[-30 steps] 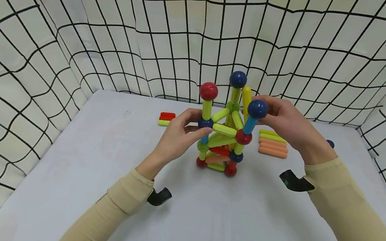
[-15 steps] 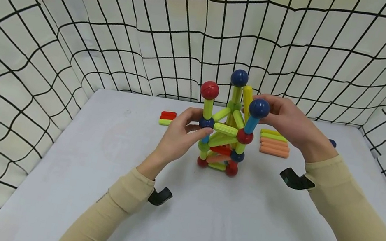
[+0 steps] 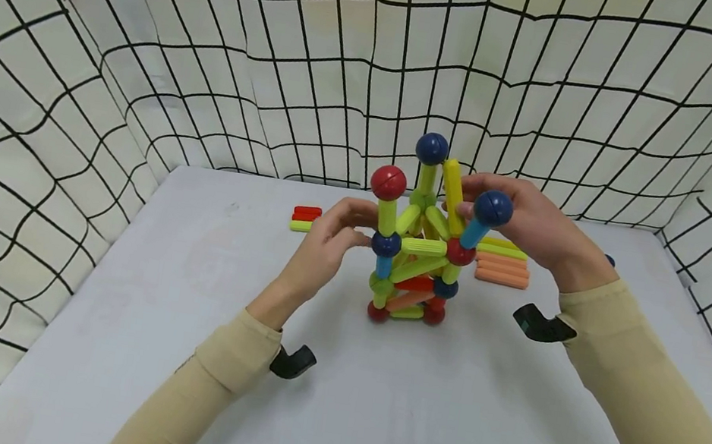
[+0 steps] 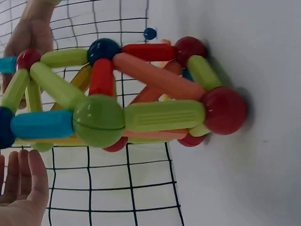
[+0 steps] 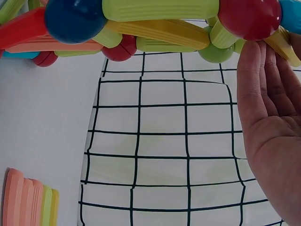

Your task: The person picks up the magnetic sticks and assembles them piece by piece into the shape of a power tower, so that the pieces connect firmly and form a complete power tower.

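A tower of magnetic sticks and balls (image 3: 421,247) stands on the table, with a red ball (image 3: 389,182) and two blue balls topping its uprights. At its left side is my left hand (image 3: 318,247), fingers extended beside the blue ball (image 3: 386,244) at mid-upper height. In the left wrist view those fingers (image 4: 37,176) look relaxed, just off the tower. My right hand (image 3: 529,221) pinches a tilted yellow stick (image 3: 453,190) at the tower's back right. The right wrist view shows that stick (image 5: 283,46) partly hidden by the fingers, close to a red ball (image 5: 250,16).
Orange and yellow-green sticks (image 3: 501,274) lie in a row right of the tower. Red and green sticks (image 3: 306,213) lie behind the left hand. A blue ball (image 3: 610,260) sits partly hidden past the right wrist. Black netting (image 3: 379,64) surrounds the white table.
The tower has shifted and turned slightly rightward and nearer. My left thumb has come off the blue ball. The right hand keeps the yellow stick, its thumb now showing beside it.
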Demonstrator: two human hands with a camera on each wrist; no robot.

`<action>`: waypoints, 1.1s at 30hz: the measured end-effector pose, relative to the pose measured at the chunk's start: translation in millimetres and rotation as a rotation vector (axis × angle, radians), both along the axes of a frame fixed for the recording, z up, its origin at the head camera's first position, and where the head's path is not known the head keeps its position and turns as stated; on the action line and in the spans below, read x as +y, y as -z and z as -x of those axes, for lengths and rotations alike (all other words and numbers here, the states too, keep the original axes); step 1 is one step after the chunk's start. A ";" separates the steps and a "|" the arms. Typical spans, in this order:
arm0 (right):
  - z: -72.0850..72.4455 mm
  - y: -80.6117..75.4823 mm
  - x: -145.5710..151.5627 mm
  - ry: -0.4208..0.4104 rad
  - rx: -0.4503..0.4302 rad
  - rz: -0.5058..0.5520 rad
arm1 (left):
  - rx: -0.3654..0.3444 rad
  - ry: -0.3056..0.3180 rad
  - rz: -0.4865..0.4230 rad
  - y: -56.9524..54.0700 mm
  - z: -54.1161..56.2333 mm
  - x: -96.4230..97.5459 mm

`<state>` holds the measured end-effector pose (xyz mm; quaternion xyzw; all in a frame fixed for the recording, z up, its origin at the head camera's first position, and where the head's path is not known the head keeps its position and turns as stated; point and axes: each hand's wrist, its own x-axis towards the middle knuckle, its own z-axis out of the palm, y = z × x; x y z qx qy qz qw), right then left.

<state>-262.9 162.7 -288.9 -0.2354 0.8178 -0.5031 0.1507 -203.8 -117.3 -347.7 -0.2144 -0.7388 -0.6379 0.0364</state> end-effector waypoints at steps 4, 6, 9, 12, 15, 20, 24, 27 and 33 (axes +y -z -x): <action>1.7 1.5 -1.5 -0.013 -0.014 0.018 | -0.025 -0.039 -0.007 -9.3 21.6 3.7; 2.5 1.9 -1.6 -0.022 -0.023 0.033 | -0.016 -0.038 0.038 -15.4 34.0 8.9; 3.2 2.0 -2.1 -0.035 -0.027 0.049 | 0.038 -0.006 0.110 -23.6 50.4 17.5; 2.9 1.6 -2.1 -0.037 -0.022 0.049 | 0.092 0.020 0.161 -28.6 60.8 24.4; 2.5 1.3 -1.8 -0.033 -0.024 0.041 | 0.108 0.051 0.162 -30.5 66.3 28.7; 4.0 1.7 -1.2 -0.064 -0.028 0.048 | 0.098 0.066 0.162 -32.2 71.6 32.5; 5.0 1.9 -1.1 -0.088 -0.021 0.055 | 0.091 0.078 0.162 -34.8 73.1 33.9; 5.4 2.7 -0.8 -0.093 -0.023 0.061 | 0.097 0.091 0.161 -34.3 74.0 34.0; 7.6 4.8 -1.9 -0.128 -0.024 0.077 | 0.100 0.094 0.147 -31.0 74.7 32.1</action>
